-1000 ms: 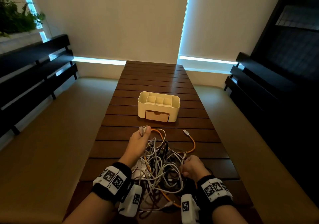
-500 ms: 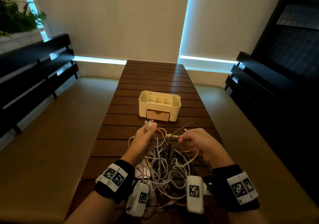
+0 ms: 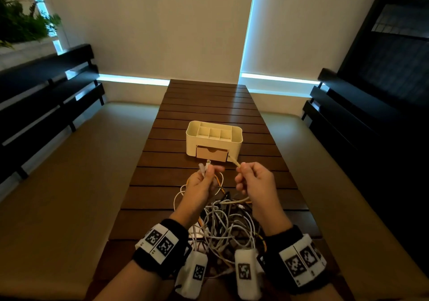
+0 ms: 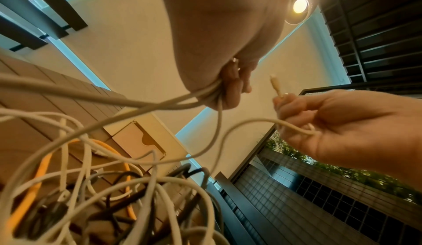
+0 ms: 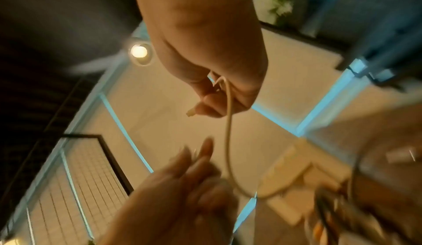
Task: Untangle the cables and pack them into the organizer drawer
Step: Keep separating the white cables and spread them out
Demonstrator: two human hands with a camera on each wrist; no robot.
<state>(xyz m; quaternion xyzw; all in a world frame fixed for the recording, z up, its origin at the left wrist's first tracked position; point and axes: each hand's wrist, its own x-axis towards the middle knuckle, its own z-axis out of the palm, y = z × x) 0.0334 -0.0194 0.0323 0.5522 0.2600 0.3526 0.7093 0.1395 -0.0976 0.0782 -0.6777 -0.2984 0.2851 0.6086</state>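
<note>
A tangle of white, black and orange cables (image 3: 222, 226) lies on the near end of the wooden table (image 3: 209, 105). My left hand (image 3: 209, 171) is raised above it and grips a bunch of white cable ends (image 4: 212, 93). Just to its right, my right hand (image 3: 243, 169) pinches a cream cable (image 5: 228, 140) below its plug (image 4: 275, 86), which sticks up free. Both cables trail down into the tangle. Beyond the hands stands the cream organizer (image 3: 238, 138), its tan drawer (image 3: 211, 153) closed.
Cushioned benches (image 3: 69, 184) with dark slatted backs run along both sides of the table. The far half of the table behind the organizer is bare slats. A plant (image 3: 21, 22) sits at the far left by the window.
My right hand left the pile, took hold of the cream cable end and lifted it up beside the left hand. The left hand rose slightly toward the organizer, still holding its cable ends.
</note>
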